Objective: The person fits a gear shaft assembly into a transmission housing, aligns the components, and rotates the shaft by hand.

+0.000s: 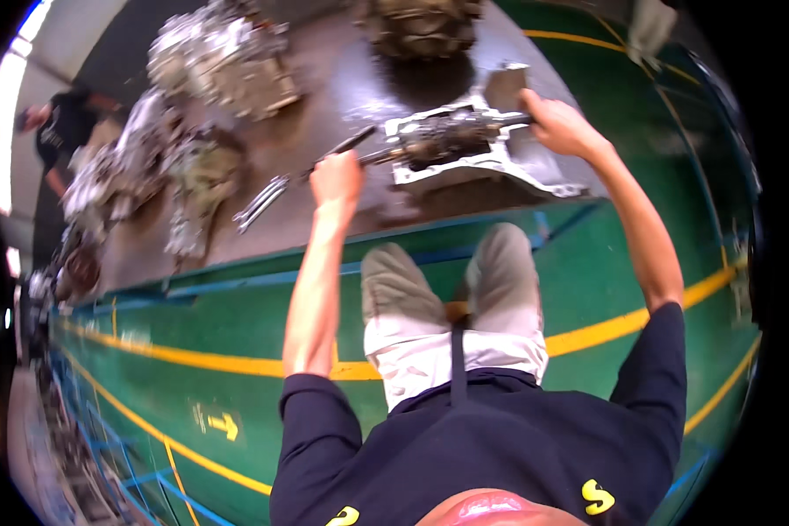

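Note:
A metal gearbox assembly (451, 140) with a shaft sticking out lies on a grey workbench (324, 219) in front of me. My left hand (335, 175) is closed around the dark shaft end at the assembly's left side. My right hand (557, 123) grips the assembly's right end, by an upright metal flange. My two knees in light trousers (451, 280) show below the bench edge. A pair of long metal tools (263, 202) lies on the bench just left of my left hand.
Several other gearbox housings (223, 61) and engine parts sit across the bench at the back and left. Another person in dark clothing (61, 131) stands at far left. The floor (193, 351) is green with yellow lines and a yellow arrow.

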